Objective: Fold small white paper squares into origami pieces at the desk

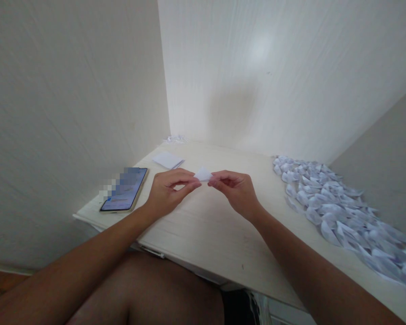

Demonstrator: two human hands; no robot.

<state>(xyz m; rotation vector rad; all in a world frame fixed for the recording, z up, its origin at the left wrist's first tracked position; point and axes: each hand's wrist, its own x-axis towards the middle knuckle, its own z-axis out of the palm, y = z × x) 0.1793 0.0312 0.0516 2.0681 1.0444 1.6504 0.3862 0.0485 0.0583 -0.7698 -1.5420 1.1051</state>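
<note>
A small white piece of folded paper point(203, 174) is held up above the table point(203, 234), its upper part coming to a point. My left hand point(169, 189) pinches its left corner between thumb and fingers. On the opposite corner, my right hand point(235, 189) has the same kind of pinch. The two hands are a short gap apart, with the paper bridging them. Behind my left hand lies a small stack of white paper point(168, 159).
A phone point(125, 189) with a lit screen lies at the table's left side. Many folded white paper pieces point(328, 203) spread along the right edge. A small heap of white paper bits point(176, 139) sits in the back corner. Walls enclose the table's back and sides.
</note>
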